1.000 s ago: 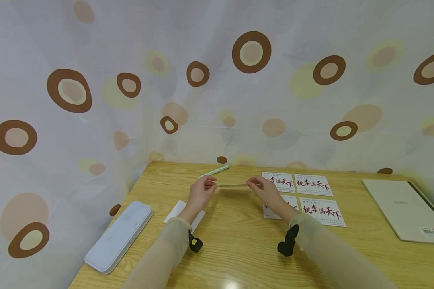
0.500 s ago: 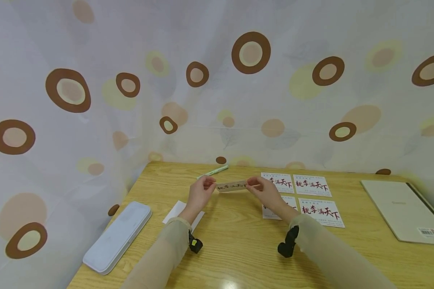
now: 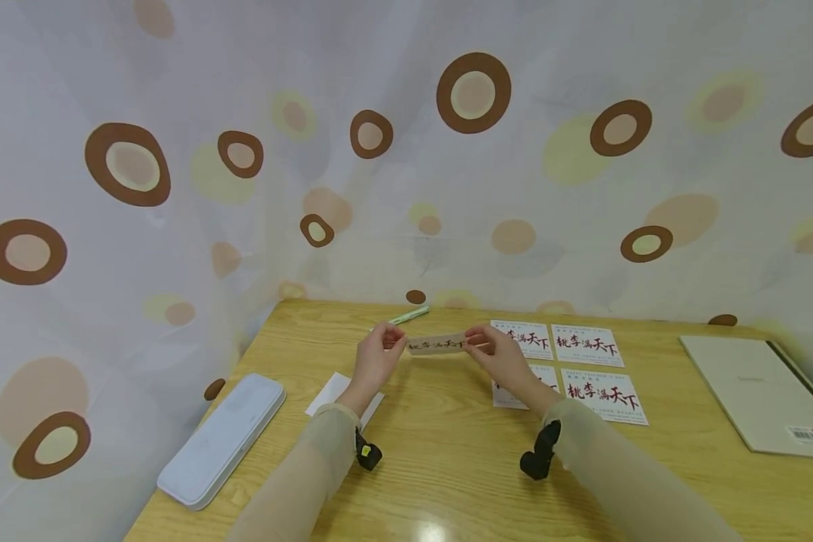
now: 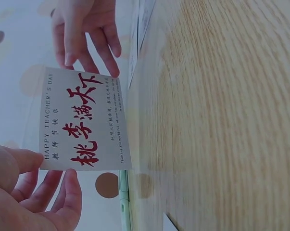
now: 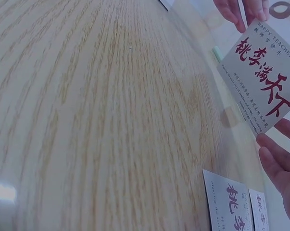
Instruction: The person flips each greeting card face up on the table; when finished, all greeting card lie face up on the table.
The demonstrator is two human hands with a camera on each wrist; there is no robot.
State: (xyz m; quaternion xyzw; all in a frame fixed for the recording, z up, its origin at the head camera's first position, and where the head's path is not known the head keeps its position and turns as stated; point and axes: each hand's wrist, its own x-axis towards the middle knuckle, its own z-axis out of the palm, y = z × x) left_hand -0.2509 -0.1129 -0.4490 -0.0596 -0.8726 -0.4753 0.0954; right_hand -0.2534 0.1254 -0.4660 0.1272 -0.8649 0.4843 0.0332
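Left grip (image 3: 373,365) and right grip (image 3: 506,365) pinching opposite edges of printed card (image 4: 91,122), room on near side of wooden table (image 3: 447,444)

Head view, all on surface (image 3: 447,452) bar held card (image 3: 436,345): that's mid-frame, between left hand (image 3: 378,354) and right hand (image 3: 497,357). Case (image 3: 222,440) lower left, paper (image 3: 325,393) right of it. Pen (image 3: 409,315) behind left hand. Two-by-two cards (image 3: 587,346) right of centre, flat object (image 3: 752,391) far right.

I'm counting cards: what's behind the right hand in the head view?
The upper left card and lower left card show partly; what the right hand covers can't be seen there.
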